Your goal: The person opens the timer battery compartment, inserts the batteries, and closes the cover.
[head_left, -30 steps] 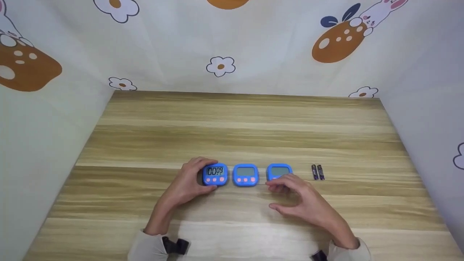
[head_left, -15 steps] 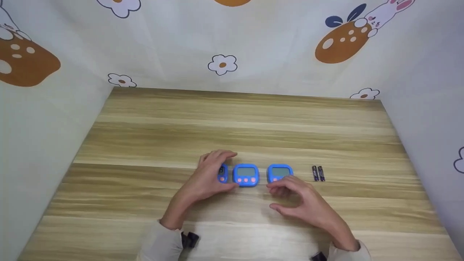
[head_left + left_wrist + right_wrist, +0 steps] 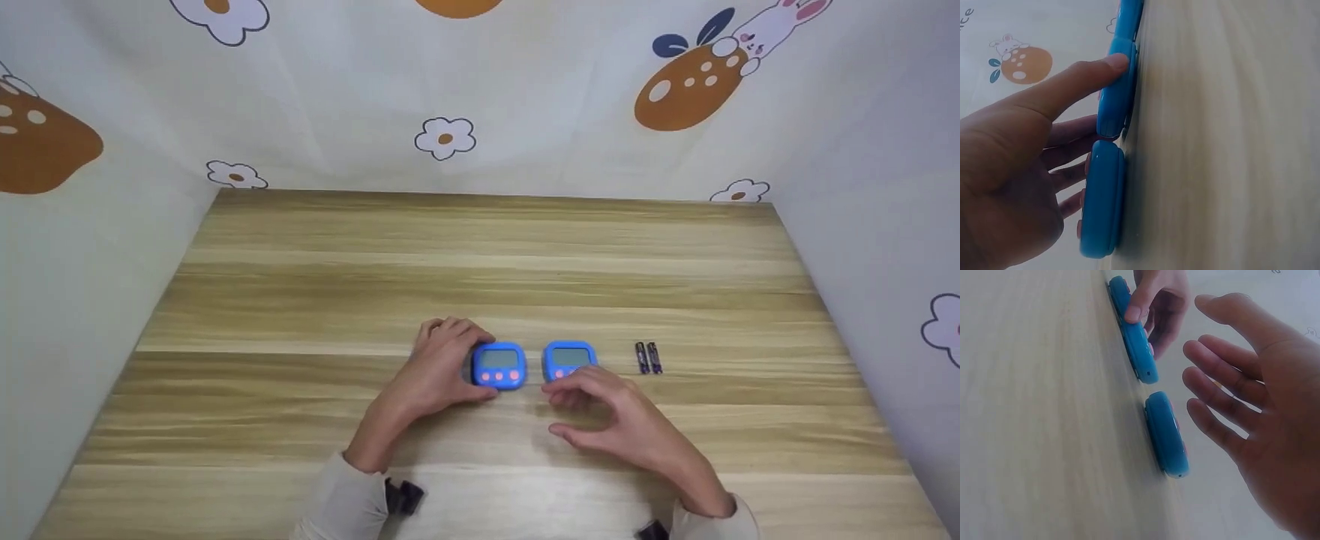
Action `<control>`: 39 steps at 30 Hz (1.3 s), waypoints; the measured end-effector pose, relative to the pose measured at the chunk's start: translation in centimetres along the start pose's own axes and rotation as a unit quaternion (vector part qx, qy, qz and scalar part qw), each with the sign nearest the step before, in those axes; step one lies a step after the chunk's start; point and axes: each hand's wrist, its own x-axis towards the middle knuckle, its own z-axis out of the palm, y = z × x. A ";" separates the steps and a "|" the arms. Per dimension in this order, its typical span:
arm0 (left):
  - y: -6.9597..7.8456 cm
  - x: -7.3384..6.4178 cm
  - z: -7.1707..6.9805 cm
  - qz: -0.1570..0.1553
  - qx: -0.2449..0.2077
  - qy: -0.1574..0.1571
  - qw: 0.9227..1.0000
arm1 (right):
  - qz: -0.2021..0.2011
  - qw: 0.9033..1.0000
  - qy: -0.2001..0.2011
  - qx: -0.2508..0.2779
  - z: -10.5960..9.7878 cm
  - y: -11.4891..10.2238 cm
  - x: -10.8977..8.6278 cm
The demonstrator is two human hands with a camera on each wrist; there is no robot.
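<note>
Three blue timers with pink buttons lie in a row on the table. My left hand (image 3: 442, 367) grips the middle timer (image 3: 499, 366) by its top and bottom edges; its screen is blank. The thumb (image 3: 1117, 61) lies on that timer's edge in the left wrist view. Under the palm sits the left timer (image 3: 1103, 199), hidden from the head view. My right hand (image 3: 622, 420) hovers just in front of the right timer (image 3: 568, 358), fingers loosely bent and apart from it in the right wrist view. That timer's screen is blank too, its lower right covered.
Two small dark batteries (image 3: 649, 358) lie side by side to the right of the timers. The wood-grain table (image 3: 480, 262) meets a patterned cloth wall (image 3: 337, 112) at the back and at both sides.
My left hand has let go of the left timer, which read 00:09, passed over it to the right, and taken hold of the middle timer. The right hand has stayed put.
</note>
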 end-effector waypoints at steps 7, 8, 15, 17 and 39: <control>1.2 -0.6 0.1 0.020 -0.025 0.052 0.998 | 0.022 1.000 0.008 0.007 -0.2 -0.4 0.2; 1.6 -0.8 0.1 0.024 -0.036 0.060 0.997 | 0.029 0.999 0.013 0.004 -0.2 -0.5 0.3; 4.2 -1.6 -0.1 0.060 -0.103 0.107 0.987 | 0.050 0.997 0.054 0.004 -0.7 -2.4 1.2; 4.7 -1.8 0.0 0.073 -0.120 0.115 0.983 | 0.047 0.997 0.061 0.009 -0.8 -2.6 1.3; 5.1 -3.0 1.9 0.087 -0.253 0.109 0.957 | 0.048 0.997 0.055 -0.003 -0.7 -2.3 0.9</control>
